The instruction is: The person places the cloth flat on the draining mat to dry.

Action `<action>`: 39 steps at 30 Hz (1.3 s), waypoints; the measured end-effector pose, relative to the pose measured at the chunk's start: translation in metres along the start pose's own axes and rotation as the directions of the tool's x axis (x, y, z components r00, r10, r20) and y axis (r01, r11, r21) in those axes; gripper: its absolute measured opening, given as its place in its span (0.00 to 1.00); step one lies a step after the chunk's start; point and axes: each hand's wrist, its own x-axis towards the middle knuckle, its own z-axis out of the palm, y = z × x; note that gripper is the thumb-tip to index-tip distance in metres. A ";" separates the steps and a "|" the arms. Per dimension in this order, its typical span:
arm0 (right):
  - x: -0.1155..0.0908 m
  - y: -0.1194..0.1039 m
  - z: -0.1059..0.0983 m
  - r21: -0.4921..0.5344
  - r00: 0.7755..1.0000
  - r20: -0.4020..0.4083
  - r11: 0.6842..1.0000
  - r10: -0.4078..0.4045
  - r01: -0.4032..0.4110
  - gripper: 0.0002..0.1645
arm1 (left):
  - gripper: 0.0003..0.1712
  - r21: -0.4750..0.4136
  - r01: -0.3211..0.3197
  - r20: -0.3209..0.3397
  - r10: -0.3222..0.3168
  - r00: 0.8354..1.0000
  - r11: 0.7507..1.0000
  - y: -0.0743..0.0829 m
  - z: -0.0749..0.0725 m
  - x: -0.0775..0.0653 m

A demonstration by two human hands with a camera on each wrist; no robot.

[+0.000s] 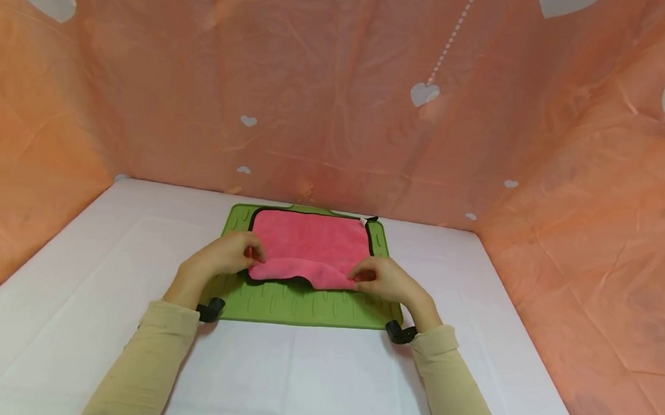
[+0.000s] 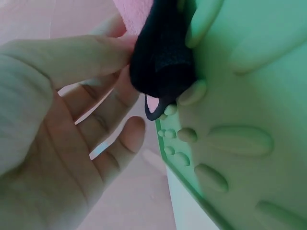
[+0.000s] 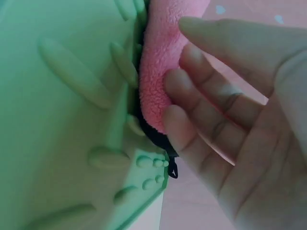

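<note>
A pink fleece cloth [image 1: 311,234] with a black border lies on a green ribbed mat [image 1: 299,306]. Its near edge is turned up into a wavy fold, and black underside shows in the left wrist view. At the near left corner my left hand [image 1: 230,252] pinches the folded edge between thumb and fingers; the other fingers [image 2: 132,134] stay loose. On the near right, my right hand [image 1: 388,278] holds the fold, its fingertips [image 3: 175,79] bent against the fleece. A black loop [image 1: 372,219] and white tag are at the far right corner.
The mat lies on a white-covered table [image 1: 301,381]. Orange curtains [image 1: 338,107] with pale hearts hang behind and at both sides. A black wrist mount [image 1: 211,309] sits at the left wrist, another [image 1: 400,332] at the right, both over the mat's near corners.
</note>
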 end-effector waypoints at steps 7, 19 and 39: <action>0.002 0.003 0.006 -0.045 1.000 -0.013 0.999 0.001 -0.002 0.12 | 0.08 -0.014 0.027 0.032 -0.026 0.999 1.000 0.000 0.001 0.000; 0.016 0.006 0.015 0.017 0.989 -0.110 0.995 0.103 -0.102 0.09 | 0.05 -0.049 0.054 0.054 -0.051 0.997 0.997 -0.004 0.003 -0.006; 0.059 0.022 0.005 -0.174 0.996 -0.050 0.981 0.072 -0.079 0.08 | 0.04 -0.042 0.008 0.053 -0.006 0.999 0.999 -0.001 0.004 -0.003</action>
